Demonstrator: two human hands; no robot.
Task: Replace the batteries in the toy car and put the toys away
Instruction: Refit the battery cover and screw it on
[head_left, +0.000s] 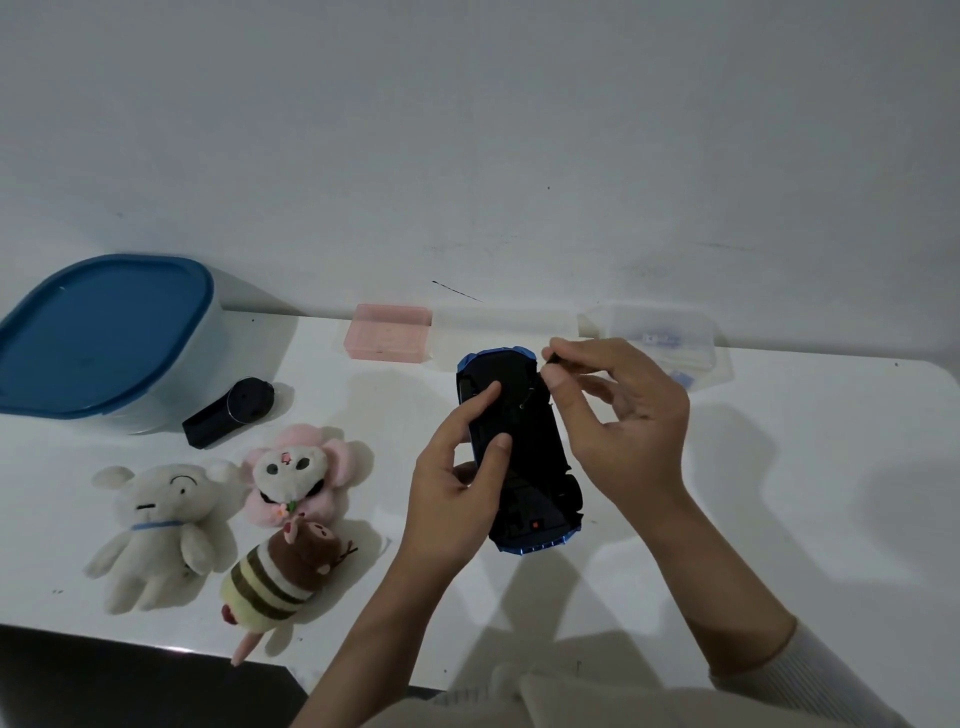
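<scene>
Two hands mid-table, left grip (457, 467) clasping upturned toy car (519, 457), right grip (618, 410) pinching small dark piece (551, 358).

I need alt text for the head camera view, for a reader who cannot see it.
Two hands work on an upturned blue toy car on a white table: the left hand holds it, the right hand pinches a small dark tool at its underside. Three plush toys and a blue-lidded box lie to the left.

Dim, cool overhead lighting; soft multiple shadows fall on the white table (779, 467). Wide-angle distortion curves the edges; slight softness throughout.
</scene>
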